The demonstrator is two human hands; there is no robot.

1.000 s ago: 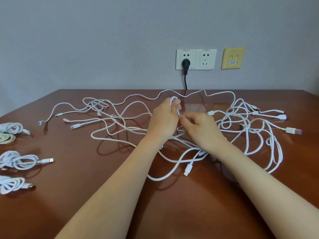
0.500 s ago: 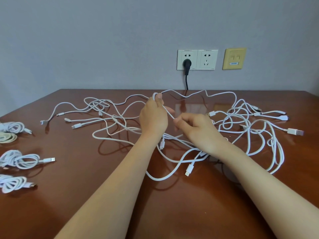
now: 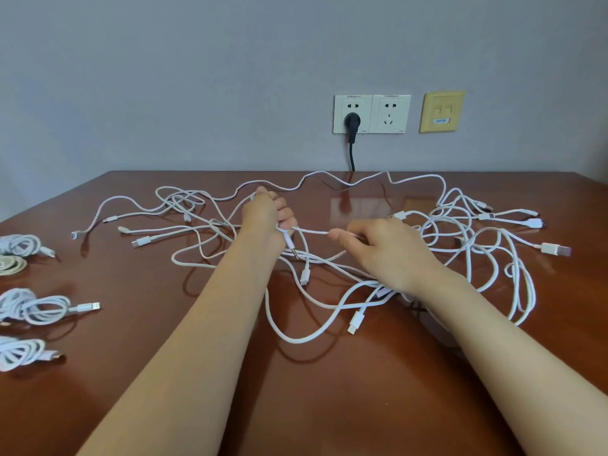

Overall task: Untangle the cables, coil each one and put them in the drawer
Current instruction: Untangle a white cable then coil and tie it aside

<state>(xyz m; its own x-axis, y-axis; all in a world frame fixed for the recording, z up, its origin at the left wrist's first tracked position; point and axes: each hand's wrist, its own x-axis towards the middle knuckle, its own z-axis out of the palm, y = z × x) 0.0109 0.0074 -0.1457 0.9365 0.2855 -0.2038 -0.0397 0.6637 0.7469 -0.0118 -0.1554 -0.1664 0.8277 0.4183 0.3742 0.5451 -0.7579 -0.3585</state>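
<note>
A tangle of several white cables (image 3: 437, 245) spreads across the brown table (image 3: 329, 406). My left hand (image 3: 266, 218) grips a white cable (image 3: 312, 231) in its fist above the middle of the tangle; a plug with a gold tip (image 3: 291, 246) hangs below the fist. My right hand (image 3: 378, 248) pinches the same cable between thumb and fingers, about a hand's width to the right. The cable runs taut between the two hands. No drawer is in view.
Several coiled white cables (image 3: 33, 307) lie at the table's left edge, one beige coil (image 3: 11, 264) among them. On the wall behind are a double socket (image 3: 371, 114) with a black plug (image 3: 352, 123) and a yellow data plate (image 3: 441, 111).
My left hand moved left and back with the cable. My hands drew apart, so a straight stretch of cable now spans between them and a plug hangs free under the left fist.
</note>
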